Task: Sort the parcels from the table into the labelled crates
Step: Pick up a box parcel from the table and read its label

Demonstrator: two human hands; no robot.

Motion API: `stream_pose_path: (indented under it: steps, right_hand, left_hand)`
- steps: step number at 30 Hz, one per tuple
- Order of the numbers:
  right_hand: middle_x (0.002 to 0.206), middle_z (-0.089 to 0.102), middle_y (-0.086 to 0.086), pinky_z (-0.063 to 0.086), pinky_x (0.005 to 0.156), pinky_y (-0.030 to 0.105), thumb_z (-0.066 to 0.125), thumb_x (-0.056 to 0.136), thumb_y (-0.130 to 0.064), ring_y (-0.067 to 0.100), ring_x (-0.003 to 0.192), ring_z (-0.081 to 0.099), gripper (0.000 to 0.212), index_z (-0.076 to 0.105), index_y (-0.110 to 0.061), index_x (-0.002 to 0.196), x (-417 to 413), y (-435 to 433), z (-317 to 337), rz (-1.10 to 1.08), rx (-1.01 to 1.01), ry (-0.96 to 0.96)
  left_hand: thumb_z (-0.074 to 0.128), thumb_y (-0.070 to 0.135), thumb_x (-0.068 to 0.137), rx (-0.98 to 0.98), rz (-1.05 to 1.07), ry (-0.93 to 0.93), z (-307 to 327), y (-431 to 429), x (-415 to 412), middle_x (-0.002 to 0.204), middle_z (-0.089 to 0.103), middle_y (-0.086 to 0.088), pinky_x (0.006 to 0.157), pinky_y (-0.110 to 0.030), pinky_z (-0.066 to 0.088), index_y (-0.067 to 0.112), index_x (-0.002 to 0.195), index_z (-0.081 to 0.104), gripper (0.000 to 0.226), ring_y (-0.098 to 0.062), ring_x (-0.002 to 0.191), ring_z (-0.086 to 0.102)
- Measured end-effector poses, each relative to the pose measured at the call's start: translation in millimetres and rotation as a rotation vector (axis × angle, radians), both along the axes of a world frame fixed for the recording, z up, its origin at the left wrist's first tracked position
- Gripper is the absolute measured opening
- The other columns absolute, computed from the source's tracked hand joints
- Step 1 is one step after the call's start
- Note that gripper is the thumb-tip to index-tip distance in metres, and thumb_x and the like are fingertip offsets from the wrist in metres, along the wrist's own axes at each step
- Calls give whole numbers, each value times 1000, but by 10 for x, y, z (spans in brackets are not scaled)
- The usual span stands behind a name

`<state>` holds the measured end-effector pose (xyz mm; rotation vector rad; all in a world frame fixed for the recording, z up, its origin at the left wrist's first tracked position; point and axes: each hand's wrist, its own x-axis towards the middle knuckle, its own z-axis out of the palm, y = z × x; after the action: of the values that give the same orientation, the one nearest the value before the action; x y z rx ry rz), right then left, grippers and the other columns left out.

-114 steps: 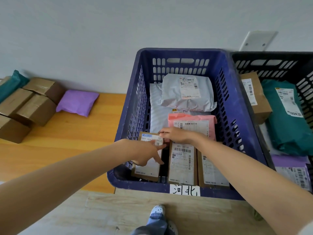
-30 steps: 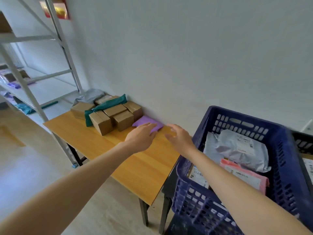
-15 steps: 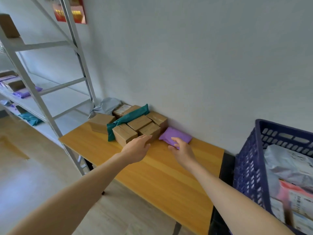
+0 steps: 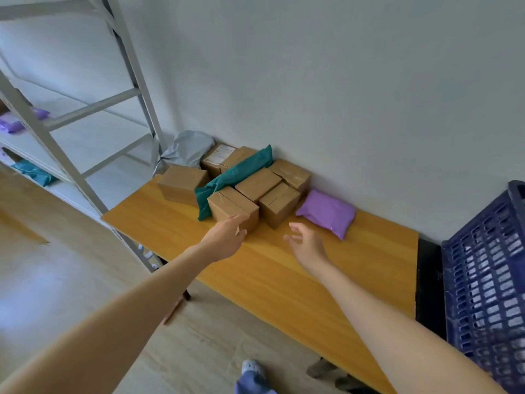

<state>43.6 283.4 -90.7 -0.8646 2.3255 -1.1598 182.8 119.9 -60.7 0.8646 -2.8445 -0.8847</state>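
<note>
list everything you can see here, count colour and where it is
boxes: about seven, brown, clustered on the table by the wall
green mailer: one, teal green, lying across the boxes
purple mailer: one, purple, on the table right of the boxes
grey mailer: one, grey, far end of the table by the wall
table: one, orange wood, along the wall
crate: one, dark blue, right of the table
rack: one, grey metal, left, with purple and teal bags on its shelves
shoe: one, pale, on the floor at the bottom edge
left hand: open, fingertips at the front box
right hand: open, over the table, short of the purple mailer
</note>
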Motion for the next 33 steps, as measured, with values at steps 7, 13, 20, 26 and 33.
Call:
stream_pose_path:
  steps: [7,13,20,26,33]
  right_hand:
    - [137,53,6,41,89,24,56,97,-21,17,121,52,41,49,-11,136,-153,-612,-307,-8,9,-101]
    - [139,51,7,42,90,23,54,98,-24,17,122,51,44,46,-9,138,-236,-1030,-565,-6,43,-212]
    - [141,51,5,40,91,22,54,98,-26,14,122,51,45,45,-11,140,-177,-1276,-799,-79,72,-362]
    - [145,46,6,37,92,21,54,97,-34,9,119,45,54,39,-12,144,-19,-1583,-867,-243,24,-471]
    - [151,36,5,35,112,41,58,94,-39,21,135,39,69,28,-12,150,224,-1903,-869,-491,-61,-638]
  left_hand:
    - [43,20,101,46,65,-71,-290,-703,-195,150,39,-4,103,-34,38,23,148,34,48,-24,135,40]
    - [43,19,100,125,165,-121,-450,-1202,-368,139,48,-11,83,-32,48,22,147,34,48,-26,110,57]
    - [46,17,99,160,180,-127,-656,-1607,-522,148,39,-10,88,-33,44,18,149,28,54,-29,121,51]
    - [47,18,99,199,87,-161,-777,-1957,-611,142,46,-8,71,-27,41,13,147,30,51,-12,94,49]
    - [47,20,99,356,0,-222,-819,-2304,-693,135,50,-8,78,-26,38,11,146,33,50,-19,107,52]
